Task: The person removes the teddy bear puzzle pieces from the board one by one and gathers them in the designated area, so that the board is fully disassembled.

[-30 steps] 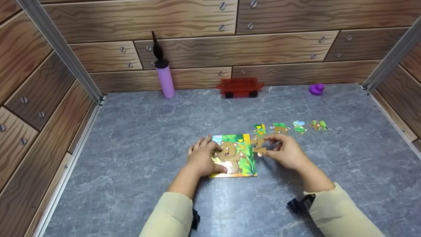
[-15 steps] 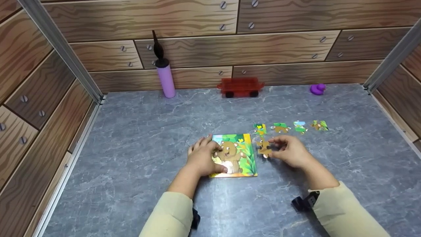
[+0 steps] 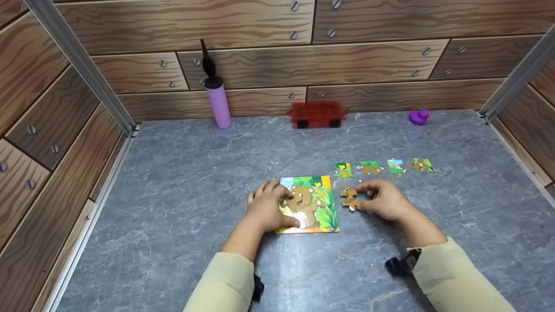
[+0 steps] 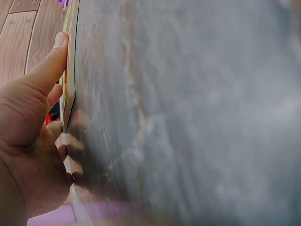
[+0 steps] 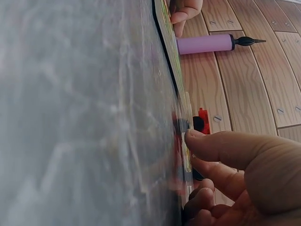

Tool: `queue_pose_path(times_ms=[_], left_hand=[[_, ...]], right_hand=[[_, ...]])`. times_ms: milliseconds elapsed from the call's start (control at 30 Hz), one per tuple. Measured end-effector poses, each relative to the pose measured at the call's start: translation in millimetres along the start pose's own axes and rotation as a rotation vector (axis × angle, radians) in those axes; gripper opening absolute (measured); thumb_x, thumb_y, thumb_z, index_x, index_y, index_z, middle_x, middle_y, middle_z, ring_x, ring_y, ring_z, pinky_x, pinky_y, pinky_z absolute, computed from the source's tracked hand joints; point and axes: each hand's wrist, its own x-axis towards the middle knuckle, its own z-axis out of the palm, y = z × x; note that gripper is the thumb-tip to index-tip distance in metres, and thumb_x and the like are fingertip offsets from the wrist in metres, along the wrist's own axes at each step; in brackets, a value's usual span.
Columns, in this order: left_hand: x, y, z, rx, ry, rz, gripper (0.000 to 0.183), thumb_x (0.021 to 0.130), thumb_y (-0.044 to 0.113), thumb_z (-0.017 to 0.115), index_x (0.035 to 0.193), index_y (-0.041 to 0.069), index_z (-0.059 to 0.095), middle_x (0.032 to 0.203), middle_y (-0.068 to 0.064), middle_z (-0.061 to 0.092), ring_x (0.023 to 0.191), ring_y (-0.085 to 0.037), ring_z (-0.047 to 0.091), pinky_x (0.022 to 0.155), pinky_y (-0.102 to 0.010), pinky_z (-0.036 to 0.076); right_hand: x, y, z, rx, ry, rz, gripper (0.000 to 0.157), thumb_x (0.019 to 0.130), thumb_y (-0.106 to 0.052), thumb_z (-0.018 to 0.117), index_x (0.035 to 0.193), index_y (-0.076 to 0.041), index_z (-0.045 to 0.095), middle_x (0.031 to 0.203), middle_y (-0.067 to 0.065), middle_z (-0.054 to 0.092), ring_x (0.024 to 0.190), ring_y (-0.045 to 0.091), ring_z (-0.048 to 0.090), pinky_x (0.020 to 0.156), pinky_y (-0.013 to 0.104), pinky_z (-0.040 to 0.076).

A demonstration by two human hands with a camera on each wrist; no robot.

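A square puzzle board [image 3: 326,216] with a brown bear picture lies in the middle of the table. My left hand [image 3: 268,209] rests over its left side, thumb and index finger on the picture and the other fingers at its left edge. Just right of the board, my right hand [image 3: 381,200] pinches a brown puzzle piece [image 3: 349,199] between thumb and index finger, apart from the board. In the right wrist view the thumb [image 5: 207,141] is at the piece's near edge, low against the table. Behind it lie several loose puzzle pieces [image 3: 370,168] in a row.
At the back wall stand a purple hand pump [image 3: 219,106] with a black nozzle, a red toy wagon [image 3: 317,115] and a purple toy duck [image 3: 419,117]. Wood-patterned panels with metal corner posts [image 3: 82,65] enclose the grey table [image 3: 195,164].
My right hand has drawn the bear piece away from the board's right edge, a little right and toward me, and turned it slightly. The left hand has stayed on the board.
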Motion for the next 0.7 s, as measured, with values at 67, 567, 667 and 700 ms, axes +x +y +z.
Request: queue_pose_path(times_ms=[67,567,667,700], left_hand=[[-0.3,0.0,0.1,-0.001,-0.001,-0.001,0.066,0.074,0.05,0.095,0.128,0.025,0.068,0.175,-0.005,0.025,0.161,-0.037,0.016,0.126,-0.065,0.007],[-2.0,0.2,-0.2,-0.01,0.002,0.003,0.065,0.075,0.049,0.095,0.129,0.026,0.068,0.175,-0.005,0.025,0.161,-0.037,0.016,0.126,-0.065,0.008],[-2.2,0.3,-0.2,-0.007,0.003,0.005,0.065,0.075,0.05,0.095,0.129,0.026,0.068,0.175,-0.005,0.025,0.161,-0.037,0.016,0.126,-0.065,0.008],[-2.0,0.3,-0.2,-0.006,0.003,0.005,0.066,0.075,0.05,0.095,0.129,0.026,0.068,0.175,-0.005,0.025,0.161,-0.037,0.016,0.126,-0.065,0.008]], right_hand=[[0.5,1.1,0.4,-0.005,-0.002,-0.001,0.049,0.079,-0.002,0.084,0.124,0.009,0.071,0.101,0.012,0.064,0.091,0.023,0.053,0.076,0.028,0.047],[1.1,2.7,2.0,-0.04,-0.012,-0.018,0.048,0.079,-0.004,0.086,0.123,0.008,0.072,0.103,0.012,0.066,0.094,0.024,0.054,0.084,0.036,0.047],[1.0,2.4,2.1,-0.047,-0.014,-0.016,0.048,0.08,-0.005,0.086,0.123,0.008,0.072,0.103,0.013,0.066,0.095,0.025,0.054,0.085,0.038,0.047],[0.9,2.2,2.1,-0.051,-0.015,-0.015,0.048,0.08,-0.005,0.087,0.124,0.007,0.072,0.104,0.013,0.066,0.095,0.025,0.054,0.085,0.038,0.047]])
